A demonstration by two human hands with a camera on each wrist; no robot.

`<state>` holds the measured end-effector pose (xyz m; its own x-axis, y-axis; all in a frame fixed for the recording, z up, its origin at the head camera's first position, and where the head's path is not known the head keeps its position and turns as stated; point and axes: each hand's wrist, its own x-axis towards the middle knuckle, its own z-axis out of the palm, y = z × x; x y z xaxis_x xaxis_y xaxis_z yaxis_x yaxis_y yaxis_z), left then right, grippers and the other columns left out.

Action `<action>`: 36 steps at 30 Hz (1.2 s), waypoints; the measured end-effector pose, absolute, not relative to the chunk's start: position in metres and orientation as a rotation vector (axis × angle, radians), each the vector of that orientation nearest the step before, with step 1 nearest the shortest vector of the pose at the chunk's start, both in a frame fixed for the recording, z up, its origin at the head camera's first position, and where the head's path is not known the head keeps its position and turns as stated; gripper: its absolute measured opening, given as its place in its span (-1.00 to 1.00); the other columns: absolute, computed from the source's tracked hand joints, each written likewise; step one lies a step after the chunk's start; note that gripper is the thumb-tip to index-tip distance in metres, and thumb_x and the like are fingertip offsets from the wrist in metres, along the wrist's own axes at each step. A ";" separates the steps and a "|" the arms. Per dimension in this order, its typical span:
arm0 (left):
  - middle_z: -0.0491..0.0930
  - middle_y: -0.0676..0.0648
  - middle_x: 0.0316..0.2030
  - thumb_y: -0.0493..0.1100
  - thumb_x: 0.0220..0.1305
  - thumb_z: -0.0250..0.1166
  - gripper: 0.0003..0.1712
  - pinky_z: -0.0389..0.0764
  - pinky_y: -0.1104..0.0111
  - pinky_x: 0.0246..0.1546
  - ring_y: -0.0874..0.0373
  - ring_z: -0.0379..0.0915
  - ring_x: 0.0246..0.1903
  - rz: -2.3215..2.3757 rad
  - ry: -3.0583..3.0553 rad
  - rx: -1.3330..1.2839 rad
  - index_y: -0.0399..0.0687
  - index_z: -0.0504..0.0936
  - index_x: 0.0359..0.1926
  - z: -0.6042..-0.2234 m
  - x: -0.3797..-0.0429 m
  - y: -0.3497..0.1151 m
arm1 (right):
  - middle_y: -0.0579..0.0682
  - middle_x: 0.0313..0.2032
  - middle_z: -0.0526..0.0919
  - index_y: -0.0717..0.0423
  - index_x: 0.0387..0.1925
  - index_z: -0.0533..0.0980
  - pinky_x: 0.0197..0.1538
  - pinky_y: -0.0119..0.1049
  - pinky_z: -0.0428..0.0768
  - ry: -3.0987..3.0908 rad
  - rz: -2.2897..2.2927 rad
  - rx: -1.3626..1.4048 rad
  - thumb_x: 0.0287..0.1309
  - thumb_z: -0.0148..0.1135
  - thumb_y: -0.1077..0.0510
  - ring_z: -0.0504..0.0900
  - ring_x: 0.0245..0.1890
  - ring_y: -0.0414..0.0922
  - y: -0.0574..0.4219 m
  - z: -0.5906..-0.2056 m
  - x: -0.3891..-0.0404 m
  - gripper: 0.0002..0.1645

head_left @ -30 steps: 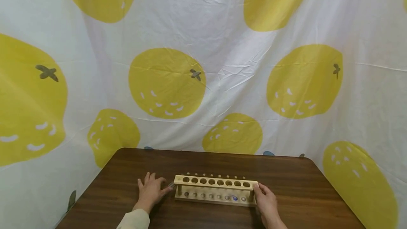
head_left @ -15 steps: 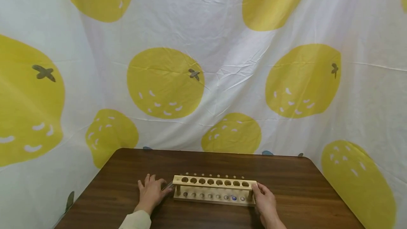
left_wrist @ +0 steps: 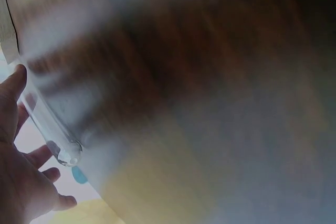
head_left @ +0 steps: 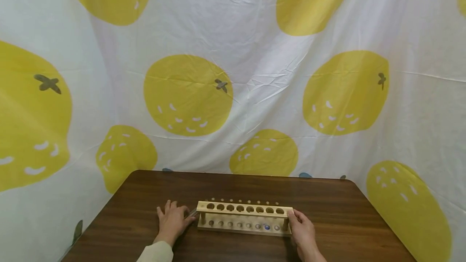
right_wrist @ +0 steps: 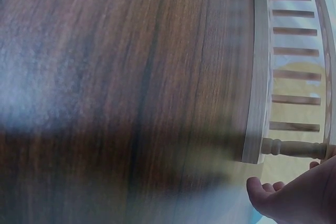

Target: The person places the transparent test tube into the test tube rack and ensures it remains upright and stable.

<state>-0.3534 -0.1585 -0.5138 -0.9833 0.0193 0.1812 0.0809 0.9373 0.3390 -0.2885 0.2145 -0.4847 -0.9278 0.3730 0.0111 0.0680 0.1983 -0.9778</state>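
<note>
A wooden test tube rack (head_left: 244,208) stands on the table with a row of round holes in its top board. My right hand (head_left: 303,229) grips its right end, thumb at the front of the top board and fingers behind. At the rack's left end my left hand (head_left: 172,220) pinches a clear glass test tube (left_wrist: 52,127) between thumb and fingers. The tube slants, its rounded end away from the rack and its other end at the rack's edge. A short row of pegs (right_wrist: 294,74) lines the rack's back. One lower hollow (head_left: 267,227) shows blue.
The dark wood-grain table (head_left: 349,213) has rounded far corners. Behind it hangs a white cloth (head_left: 262,72) printed with yellow lemons, close along the far edge and both sides.
</note>
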 end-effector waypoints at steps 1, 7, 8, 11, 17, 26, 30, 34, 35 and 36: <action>0.39 -0.44 0.20 0.15 0.15 0.43 -0.65 -0.12 -0.46 0.23 -0.48 0.01 0.36 -0.516 -2.922 -0.072 0.05 0.72 -0.18 -0.514 -0.354 -0.158 | 0.44 0.23 0.42 0.49 0.30 0.32 0.24 0.12 0.41 -2.232 1.795 -0.420 0.49 -0.02 -0.05 0.39 0.24 0.30 0.215 -0.485 -0.289 -0.31; 0.40 -0.42 0.20 0.13 0.17 0.43 -0.70 -0.12 -0.45 0.24 -0.47 0.02 0.36 -0.497 -2.942 -0.046 0.06 0.72 -0.22 -0.515 -0.355 -0.157 | 0.44 0.24 0.41 0.49 0.31 0.31 0.25 0.12 0.40 -2.243 1.799 -0.426 0.49 -0.02 -0.06 0.38 0.25 0.31 0.215 -0.485 -0.290 -0.30; 0.40 -0.42 0.19 0.12 0.17 0.43 -0.71 -0.12 -0.45 0.24 -0.47 0.03 0.36 -0.496 -2.944 -0.042 0.06 0.72 -0.23 -0.514 -0.355 -0.156 | 0.45 0.24 0.40 0.49 0.31 0.30 0.25 0.12 0.40 -2.242 1.801 -0.427 0.50 -0.02 -0.06 0.38 0.25 0.31 0.215 -0.485 -0.290 -0.30; 0.41 -0.42 0.19 0.10 0.17 0.43 -0.73 -0.12 -0.45 0.24 -0.46 0.03 0.35 -0.500 -2.942 -0.029 0.05 0.71 -0.25 -0.513 -0.354 -0.156 | 0.45 0.25 0.39 0.49 0.32 0.30 0.25 0.13 0.40 -2.239 1.809 -0.428 0.50 -0.02 -0.07 0.37 0.26 0.32 0.214 -0.485 -0.290 -0.29; 0.42 -0.42 0.16 0.07 0.19 0.43 -0.74 -0.09 -0.45 0.24 -0.46 0.07 0.34 -0.503 -2.914 -0.028 0.01 0.71 -0.27 -0.511 -0.353 -0.157 | 0.46 0.25 0.38 0.49 0.32 0.29 0.26 0.13 0.39 -2.229 1.817 -0.429 0.50 -0.03 -0.07 0.36 0.26 0.32 0.213 -0.484 -0.289 -0.29; 0.46 -0.43 0.11 0.03 0.21 0.42 -0.74 -0.05 -0.46 0.21 -0.46 0.13 0.30 -0.590 -2.788 -0.028 -0.05 0.72 -0.27 -0.513 -0.358 -0.165 | 0.47 0.25 0.39 0.51 0.31 0.29 0.26 0.12 0.39 -2.205 1.827 -0.419 0.50 -0.04 -0.04 0.38 0.25 0.30 0.214 -0.485 -0.289 -0.30; 0.45 -0.42 0.14 0.02 0.26 0.39 -0.75 -0.08 -0.47 0.22 -0.43 0.12 0.32 -0.694 -2.745 -0.002 -0.06 0.71 -0.24 -0.507 -0.357 -0.166 | 0.46 0.24 0.39 0.51 0.31 0.29 0.26 0.11 0.40 -2.207 1.830 -0.421 0.49 -0.03 -0.05 0.38 0.24 0.30 0.214 -0.485 -0.288 -0.30; 0.45 -0.40 0.16 0.02 0.29 0.37 -0.75 -0.10 -0.48 0.21 -0.39 0.15 0.30 -0.802 -2.705 0.017 -0.07 0.71 -0.21 -0.498 -0.355 -0.164 | 0.46 0.25 0.38 0.50 0.31 0.29 0.26 0.12 0.39 -2.211 1.831 -0.422 0.50 -0.03 -0.06 0.37 0.25 0.30 0.215 -0.485 -0.288 -0.29; 0.45 -0.39 0.16 0.02 0.30 0.36 -0.75 -0.10 -0.48 0.21 -0.38 0.15 0.30 -0.821 -2.697 0.021 -0.06 0.71 -0.20 -0.496 -0.355 -0.164 | 0.46 0.25 0.38 0.51 0.31 0.29 0.27 0.12 0.39 -2.211 1.830 -0.421 0.50 -0.03 -0.06 0.37 0.25 0.30 0.215 -0.485 -0.288 -0.29; 0.46 -0.38 0.16 0.02 0.30 0.36 -0.75 -0.09 -0.47 0.21 -0.38 0.17 0.29 -0.844 -2.686 0.026 -0.06 0.71 -0.20 -0.494 -0.355 -0.164 | 0.46 0.25 0.39 0.50 0.31 0.29 0.27 0.12 0.38 -2.212 1.828 -0.421 0.50 -0.03 -0.05 0.37 0.25 0.29 0.214 -0.485 -0.289 -0.30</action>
